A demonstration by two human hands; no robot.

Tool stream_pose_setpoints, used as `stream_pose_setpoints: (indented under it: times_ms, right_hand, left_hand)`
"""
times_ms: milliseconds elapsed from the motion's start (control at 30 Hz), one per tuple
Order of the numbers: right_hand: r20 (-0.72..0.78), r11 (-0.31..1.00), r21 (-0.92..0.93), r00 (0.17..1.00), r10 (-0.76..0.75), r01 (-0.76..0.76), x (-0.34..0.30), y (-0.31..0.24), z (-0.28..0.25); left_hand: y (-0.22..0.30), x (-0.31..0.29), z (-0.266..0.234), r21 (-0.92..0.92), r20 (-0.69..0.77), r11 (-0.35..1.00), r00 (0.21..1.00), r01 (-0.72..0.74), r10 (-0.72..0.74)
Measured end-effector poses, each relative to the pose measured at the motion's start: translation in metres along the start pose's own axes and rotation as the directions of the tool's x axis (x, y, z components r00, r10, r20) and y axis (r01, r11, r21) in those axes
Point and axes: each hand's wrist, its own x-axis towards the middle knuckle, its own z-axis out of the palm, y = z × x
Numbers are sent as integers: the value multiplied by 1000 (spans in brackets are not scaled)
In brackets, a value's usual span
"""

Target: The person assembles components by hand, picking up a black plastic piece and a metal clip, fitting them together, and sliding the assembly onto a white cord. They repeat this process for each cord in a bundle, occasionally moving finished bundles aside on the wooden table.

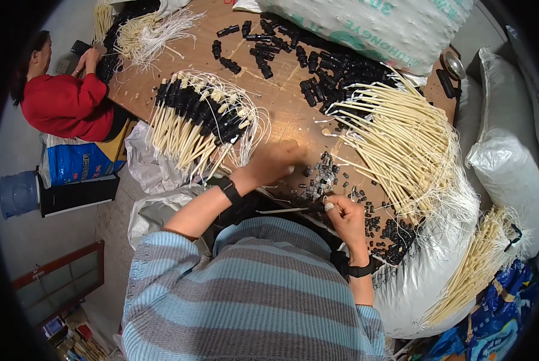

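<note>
My left hand (275,161) is smeared by motion above the table's near part, so its fingers are unclear. Thumb and fingers of my right hand (346,218) are pinched together at the table's near edge; what they hold is too small to name. A white wrap circles one of its digits. Close by, a single cream rod (281,211) reaches toward that hand. Between my hands lie small black pieces mixed with clear bits (322,179). Left of my left hand is a row of cream rods with black sleeves (200,114) and white strings.
A large pile of cream rods (402,144) covers the table's right side. Black ribbed sleeves (326,69) lie behind it, below a stuffed white sack (366,27). More small black parts (396,234) sit at the near right corner. A person in red (68,102) sits far left.
</note>
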Motion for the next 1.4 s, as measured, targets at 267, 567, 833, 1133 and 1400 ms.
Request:
stream_pose_setpoints:
  times_ms: [267,567,833,1133,1400]
  right_hand:
    - [-20,1000,-6,1000,-1,1,-3,3,-1]
    - [8,999,-2,999,-39,39,6,-5,8]
    - [-39,999,31,999,14,-13,0,-2,3]
    - [-48,999,32,999,19,-17,13,5,12]
    - [-202,979,167,968,150,-116,41,0,18]
  left_hand:
    - [-13,-43,-37,87,163,944,930,318,-328]
    - [10,-42,-32,-16,152,980,969,198,-194]
    - [-18,-64,-38,139,1,917,926,374,-378]
    - [-5,-21,4,61,-95,989,988,132,-126]
    - [40,16,10,-359,-167,914,951,189,-262]
